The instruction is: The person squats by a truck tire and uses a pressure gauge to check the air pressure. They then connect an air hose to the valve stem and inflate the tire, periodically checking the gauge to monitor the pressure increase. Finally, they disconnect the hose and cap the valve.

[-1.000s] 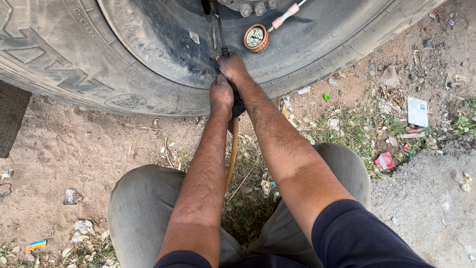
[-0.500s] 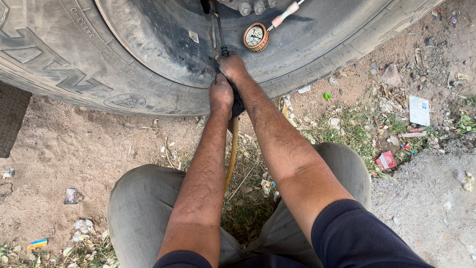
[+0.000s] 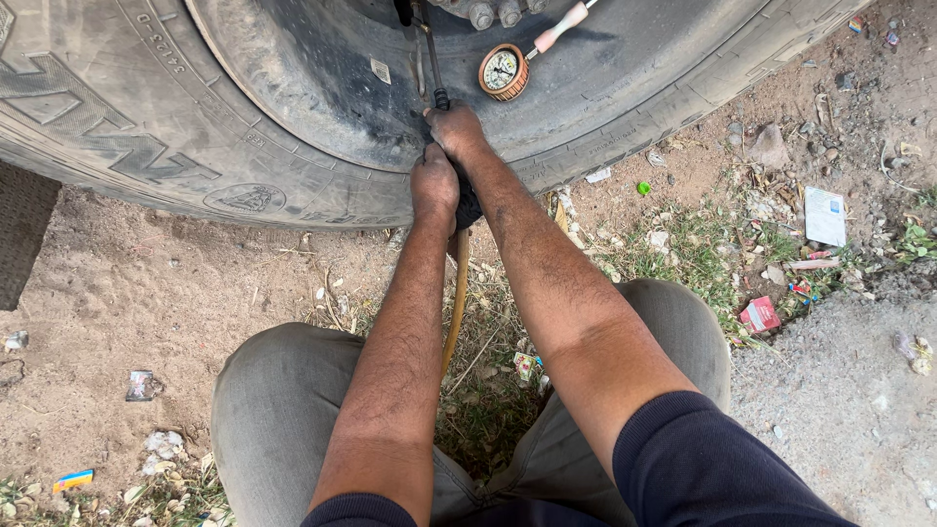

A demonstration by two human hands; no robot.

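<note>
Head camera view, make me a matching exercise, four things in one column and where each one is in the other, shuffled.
Things:
1. pressure gauge
2. yellow hose
3. right hand
4. white card

Places:
A. lying on the ground at far right
B. running down between the forearms
C. hanging against the tyre sidewall, above the hands
D. gripping the dark fitting, above the left hand

Pairs: 1-C, 2-B, 3-D, 4-A

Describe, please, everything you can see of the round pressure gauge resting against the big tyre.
The pressure gauge is a small round dial with a pale face, dark markings and a brass- or copper-coloured rim. It lies face up against the dusty black sidewall of the tyre, just below the wheel nuts. A slim stem with a pinkish-white grip runs from it up and to the right, out of view. Neither hand touches it; the right hand grips a thin dark tool a little to its left.
</note>
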